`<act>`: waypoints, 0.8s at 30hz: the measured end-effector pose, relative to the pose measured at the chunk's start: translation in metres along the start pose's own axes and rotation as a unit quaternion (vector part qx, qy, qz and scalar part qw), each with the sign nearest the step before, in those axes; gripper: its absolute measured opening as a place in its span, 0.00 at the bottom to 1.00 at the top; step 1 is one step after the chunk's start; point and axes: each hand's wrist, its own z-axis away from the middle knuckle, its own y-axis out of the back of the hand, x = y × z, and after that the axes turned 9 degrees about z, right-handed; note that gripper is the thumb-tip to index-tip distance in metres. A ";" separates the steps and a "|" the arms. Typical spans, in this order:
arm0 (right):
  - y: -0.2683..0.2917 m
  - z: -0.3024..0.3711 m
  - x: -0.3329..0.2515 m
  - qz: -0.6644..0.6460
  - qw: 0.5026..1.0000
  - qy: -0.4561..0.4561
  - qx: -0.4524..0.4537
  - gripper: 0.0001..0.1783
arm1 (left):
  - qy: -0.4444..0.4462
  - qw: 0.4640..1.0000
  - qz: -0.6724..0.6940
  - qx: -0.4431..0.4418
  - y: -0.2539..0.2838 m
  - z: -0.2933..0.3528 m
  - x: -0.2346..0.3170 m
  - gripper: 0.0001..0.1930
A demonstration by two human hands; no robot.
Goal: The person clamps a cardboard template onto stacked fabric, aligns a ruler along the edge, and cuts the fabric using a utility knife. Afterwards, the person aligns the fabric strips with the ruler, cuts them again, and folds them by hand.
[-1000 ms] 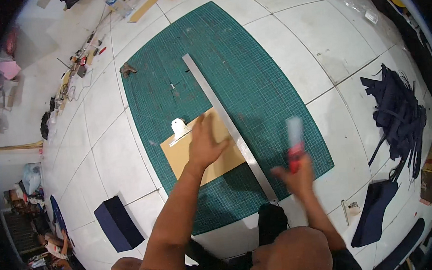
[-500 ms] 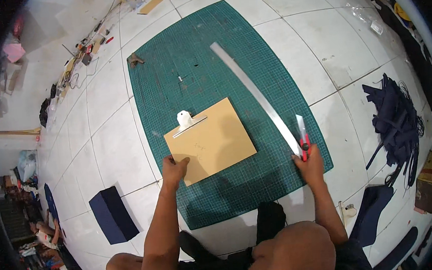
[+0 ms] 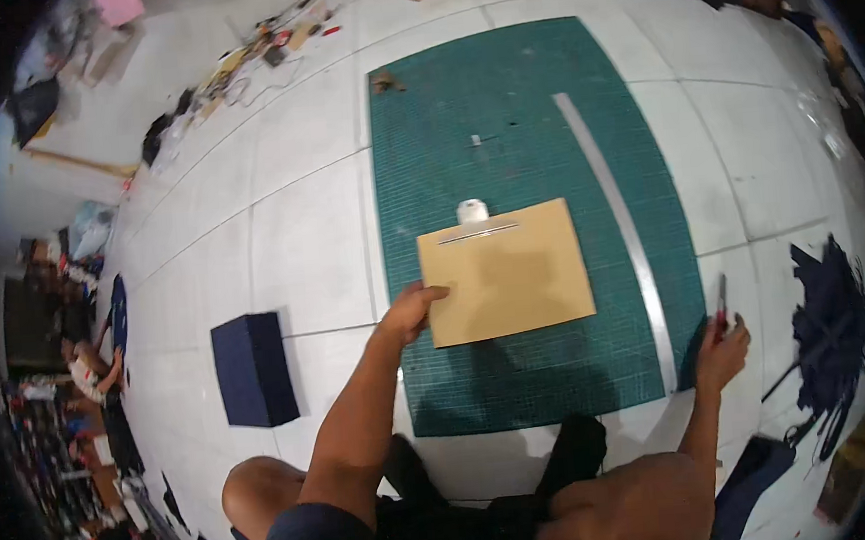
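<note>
From where I stand, the tan clipboard (image 3: 509, 283), its metal clip (image 3: 473, 213) on the far edge, is over the green cutting mat (image 3: 425, 155); whether it lies quite flat I can't tell. The left hand (image 3: 413, 311) grips its left edge, thumb on top. To the right, apart from the board, a long metal ruler (image 3: 613, 192) runs along the mat. Just off the mat's right edge, the right hand (image 3: 724, 352) is closed around a red-handled cutter (image 3: 723, 302), tip pointing away from the person. Farther out on the tiled floor (image 3: 323, 278) sit a navy block (image 3: 252, 371) on the left and a heap of dark strips (image 3: 832, 314) on the right.
</note>
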 end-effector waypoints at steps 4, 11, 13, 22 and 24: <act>0.028 -0.014 -0.066 -0.166 0.978 0.079 -0.098 0.29 | -0.052 0.994 -0.013 -0.098 -0.041 0.027 0.013 0.26; 0.060 -0.027 -0.225 -0.306 0.862 0.369 -0.164 0.33 | -0.376 0.877 -0.298 -0.038 -0.066 0.077 0.024 0.24; 0.077 -0.036 -0.266 -0.369 0.815 0.442 0.063 0.28 | -0.352 0.881 -0.309 -0.069 -0.078 0.122 0.054 0.23; 0.070 -0.008 -0.277 -0.461 0.783 0.370 -0.194 0.22 | -0.288 0.865 -0.384 -0.145 -0.048 0.194 0.089 0.19; 0.054 -0.005 -0.278 -0.455 0.795 0.368 -0.158 0.19 | -0.286 0.871 -0.373 -0.143 -0.027 0.202 0.092 0.18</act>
